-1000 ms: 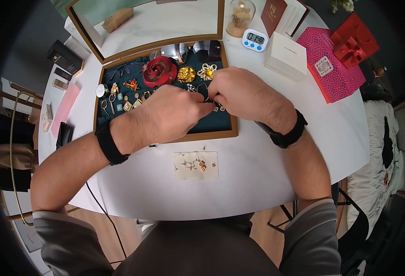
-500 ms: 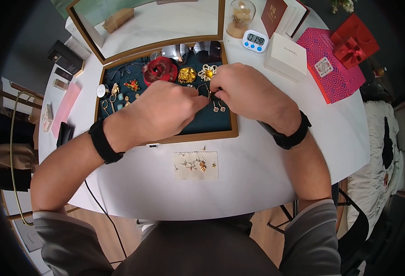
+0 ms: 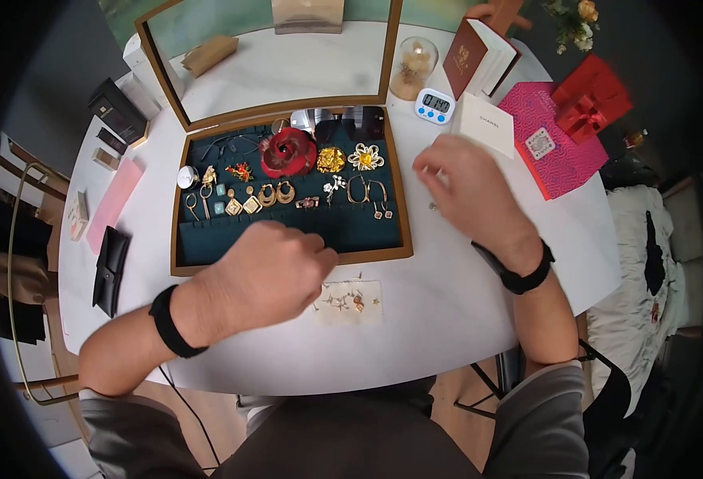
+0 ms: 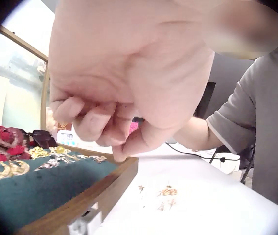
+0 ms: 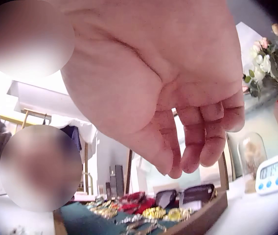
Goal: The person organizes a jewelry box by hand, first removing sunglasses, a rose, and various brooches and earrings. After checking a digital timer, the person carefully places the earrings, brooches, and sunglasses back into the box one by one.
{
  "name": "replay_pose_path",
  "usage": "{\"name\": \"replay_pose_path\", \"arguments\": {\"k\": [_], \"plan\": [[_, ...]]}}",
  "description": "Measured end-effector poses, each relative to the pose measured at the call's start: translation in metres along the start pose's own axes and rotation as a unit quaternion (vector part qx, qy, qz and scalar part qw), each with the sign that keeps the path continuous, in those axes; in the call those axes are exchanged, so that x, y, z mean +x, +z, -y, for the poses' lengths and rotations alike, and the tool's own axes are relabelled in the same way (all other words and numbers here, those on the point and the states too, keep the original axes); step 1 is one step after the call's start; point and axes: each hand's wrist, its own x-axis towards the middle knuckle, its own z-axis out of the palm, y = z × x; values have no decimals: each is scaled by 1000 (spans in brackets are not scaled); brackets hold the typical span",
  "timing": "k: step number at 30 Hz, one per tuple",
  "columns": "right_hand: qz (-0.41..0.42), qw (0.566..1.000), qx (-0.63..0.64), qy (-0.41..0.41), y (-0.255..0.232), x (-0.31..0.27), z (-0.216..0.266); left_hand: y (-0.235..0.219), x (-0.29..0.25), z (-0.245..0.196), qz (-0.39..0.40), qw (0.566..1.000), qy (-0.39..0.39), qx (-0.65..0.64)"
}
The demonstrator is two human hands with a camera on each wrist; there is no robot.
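Hovering near small earrings (image 3: 358, 304) that might be scattered if brushed, the left hand (image 3: 262, 270) is curled, any grasp hidden; the right hand (image 3: 473, 188) is relaxed.

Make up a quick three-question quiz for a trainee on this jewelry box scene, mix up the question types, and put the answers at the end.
1. Count: how many round blue buttons show on the timer?
2. True or false: the left hand has its fingers straight and spread.
3. Fill in: in the head view, the red flower lies to the ___ of the yellow-centered flower in the jewelry box.

Key: 1. Three. 2. False; they are curled. 3. Left.
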Motion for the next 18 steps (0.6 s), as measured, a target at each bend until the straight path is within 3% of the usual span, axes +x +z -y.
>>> {"name": "replay_pose_path", "arguments": {"k": [5,7,18], "plan": [[65,998,3,0,24,-13,1,9,-2,-33,34,999,31,16],[98,994,47,20,28,-11,4,8,0,-47,90,994,65,23],[150,988,-29,0,33,9,20,28,-11,-60,70,985,121,-97]]}}
